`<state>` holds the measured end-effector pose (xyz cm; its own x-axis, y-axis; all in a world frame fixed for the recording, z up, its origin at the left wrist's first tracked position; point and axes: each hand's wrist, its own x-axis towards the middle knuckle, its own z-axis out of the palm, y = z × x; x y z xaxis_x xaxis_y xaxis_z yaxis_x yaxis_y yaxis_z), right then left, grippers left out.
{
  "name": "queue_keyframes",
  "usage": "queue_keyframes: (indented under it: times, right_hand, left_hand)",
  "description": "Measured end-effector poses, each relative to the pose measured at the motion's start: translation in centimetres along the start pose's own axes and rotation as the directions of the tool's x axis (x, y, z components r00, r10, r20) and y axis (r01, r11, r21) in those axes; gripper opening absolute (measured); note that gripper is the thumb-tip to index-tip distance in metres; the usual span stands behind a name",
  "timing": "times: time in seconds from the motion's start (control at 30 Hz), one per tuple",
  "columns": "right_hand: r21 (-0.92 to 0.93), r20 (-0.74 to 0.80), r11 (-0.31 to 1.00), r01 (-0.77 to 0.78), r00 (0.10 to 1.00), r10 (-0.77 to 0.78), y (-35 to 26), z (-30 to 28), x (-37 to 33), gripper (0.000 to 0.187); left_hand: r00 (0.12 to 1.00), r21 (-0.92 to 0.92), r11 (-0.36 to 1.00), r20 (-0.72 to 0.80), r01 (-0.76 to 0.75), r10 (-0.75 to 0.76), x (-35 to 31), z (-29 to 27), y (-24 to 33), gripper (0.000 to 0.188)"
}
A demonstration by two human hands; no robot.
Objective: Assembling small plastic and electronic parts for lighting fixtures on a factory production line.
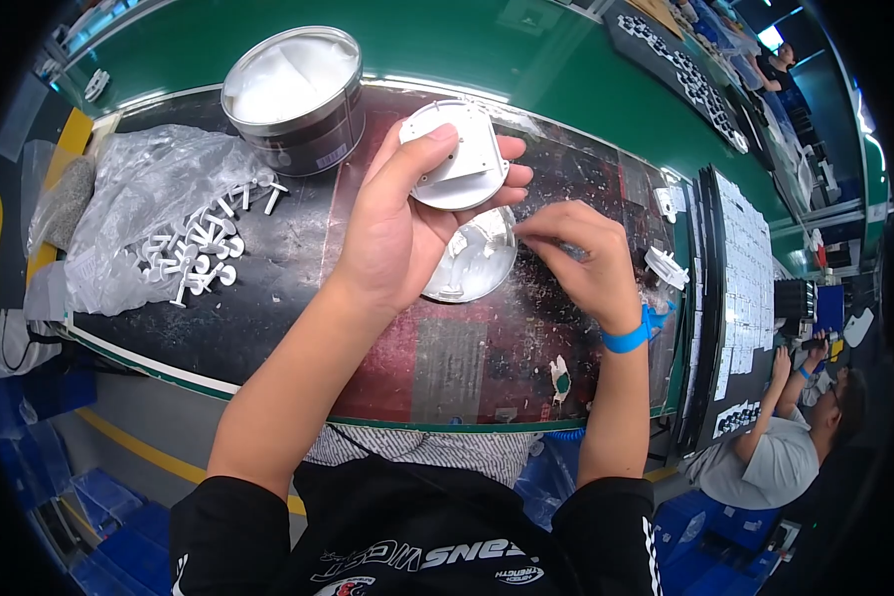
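Observation:
My left hand is closed around a round white plastic housing, with the thumb pressed on its upper face and the fingers beneath. Below it on the bench lies a shallow round dish smeared with a whitish paste. At the dish's right rim is my right hand, thumb and fingers pinched together; whatever may be between the fingertips is too small to make out. A blue band circles my right wrist.
A large metal tin of white paste stands at the back left. White mushroom-shaped pins spill from a clear plastic bag. White plastic parts lie at the right, beside stacked trays. Another person works beyond.

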<state>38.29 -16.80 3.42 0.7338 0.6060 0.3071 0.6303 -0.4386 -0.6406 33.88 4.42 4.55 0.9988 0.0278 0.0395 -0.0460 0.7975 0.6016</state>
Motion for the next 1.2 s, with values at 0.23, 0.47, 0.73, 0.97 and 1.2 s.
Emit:
queue_keyframes:
  times: [0.23,0.47,0.73,0.97,1.2]
  right_hand:
    - [-0.171,0.047,0.969,0.18,0.984,-0.174,-0.2,0.0,0.1,0.017]
    - [-0.162,0.034,0.974,0.159,0.987,-0.155,-0.3,0.2,0.1,0.017]
    - [-0.128,-0.002,0.985,0.12,0.993,-0.121,-0.2,0.1,0.0,0.018]
    - [0.132,-0.127,0.98,-0.149,0.978,0.166,-1.4,-0.2,-0.1,0.017]
    - [0.112,-0.045,0.982,-0.151,0.987,0.157,-0.3,-0.1,-0.1,0.018]
  left_hand:
    - [1.0,-0.048,0.999,-0.009,0.001,-0.001,0.0,-0.1,-0.1,0.036]
    - [1.0,-0.045,0.999,-0.005,0.002,-0.002,0.1,-0.1,-0.1,0.035]
    - [1.0,-0.057,0.998,-0.011,0.009,-0.01,0.0,-0.1,-0.2,0.034]
    - [1.0,-0.05,0.999,-0.011,0.007,-0.008,0.0,-0.1,-0.1,0.034]
    - [1.0,-0.059,0.998,-0.014,0.005,-0.006,0.0,0.1,0.0,0.033]
